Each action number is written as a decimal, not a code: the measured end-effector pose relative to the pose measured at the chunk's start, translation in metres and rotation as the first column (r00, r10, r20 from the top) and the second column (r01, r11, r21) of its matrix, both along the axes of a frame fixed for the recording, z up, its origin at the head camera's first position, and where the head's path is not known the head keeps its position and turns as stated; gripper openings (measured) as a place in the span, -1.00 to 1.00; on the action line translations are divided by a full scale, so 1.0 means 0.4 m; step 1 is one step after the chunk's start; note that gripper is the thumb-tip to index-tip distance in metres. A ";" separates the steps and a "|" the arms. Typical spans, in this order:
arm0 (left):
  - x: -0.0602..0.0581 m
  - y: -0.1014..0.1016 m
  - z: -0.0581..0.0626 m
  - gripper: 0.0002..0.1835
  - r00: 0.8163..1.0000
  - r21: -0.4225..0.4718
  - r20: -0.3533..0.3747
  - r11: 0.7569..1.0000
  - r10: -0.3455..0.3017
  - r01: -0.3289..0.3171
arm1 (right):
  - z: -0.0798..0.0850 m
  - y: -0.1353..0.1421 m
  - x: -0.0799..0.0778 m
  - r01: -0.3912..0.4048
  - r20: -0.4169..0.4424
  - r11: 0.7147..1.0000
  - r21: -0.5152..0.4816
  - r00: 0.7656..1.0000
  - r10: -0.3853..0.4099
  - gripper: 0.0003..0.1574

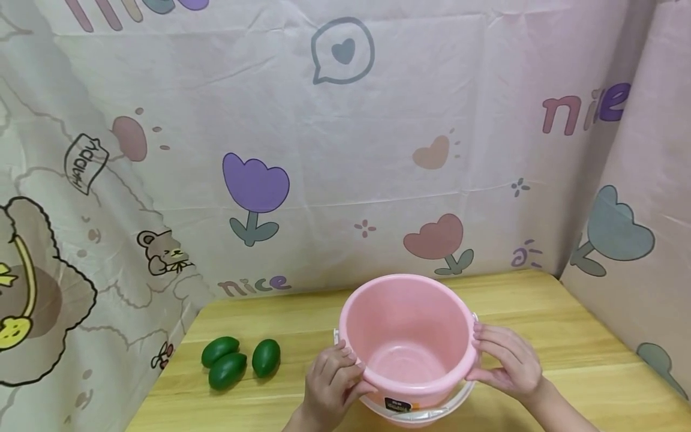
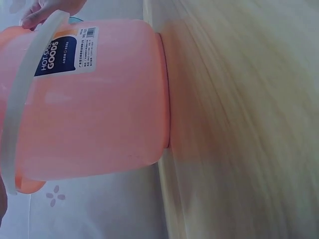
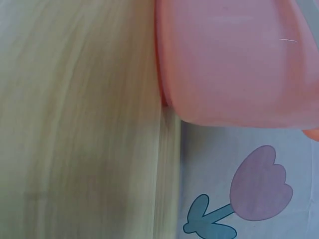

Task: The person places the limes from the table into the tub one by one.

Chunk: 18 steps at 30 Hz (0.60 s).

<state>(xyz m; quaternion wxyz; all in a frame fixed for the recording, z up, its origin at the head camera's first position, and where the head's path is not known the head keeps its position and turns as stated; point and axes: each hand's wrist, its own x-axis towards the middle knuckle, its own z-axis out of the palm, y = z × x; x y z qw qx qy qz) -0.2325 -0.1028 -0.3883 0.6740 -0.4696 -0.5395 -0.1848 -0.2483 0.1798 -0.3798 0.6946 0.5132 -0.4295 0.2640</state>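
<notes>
A pink plastic bucket (image 1: 372, 336) stands upright on the wooden table, with nothing inside it. My left hand (image 1: 332, 384) grips its rim at the front left, thumb against the outside. At the right side of the rim my right hand (image 1: 510, 363) holds on, fingers at the top edge and thumb lower down. The white handle (image 1: 439, 411) hangs down across the front. The left wrist view shows the bucket's wall (image 2: 109, 119) with a label (image 2: 65, 52) on it. In the right wrist view the bucket's lower side (image 3: 234, 64) meets the table.
Three glossy dark-green oval fruits (image 1: 228, 371) lie on the table (image 1: 583, 342) to the left of the bucket. Cloth sheets (image 1: 345, 150) printed with flowers, hearts and bears hang behind the table and at both sides.
</notes>
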 end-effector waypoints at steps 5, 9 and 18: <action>-0.001 0.000 0.007 -0.56 1.000 -0.007 -0.013 1.000 0.001 -0.001 | 0.003 -0.003 0.011 0.005 0.009 1.000 0.002 1.000 -0.005 -0.40; -0.004 -0.001 0.010 -0.56 1.000 -0.019 -0.010 1.000 0.009 -0.009 | 0.000 -0.003 0.010 0.015 0.011 1.000 0.001 1.000 -0.015 -0.41; -0.007 0.003 0.016 -0.55 1.000 -0.013 -0.007 1.000 0.013 -0.013 | -0.013 -0.003 -0.002 -0.018 0.042 1.000 -0.011 0.999 0.018 -0.50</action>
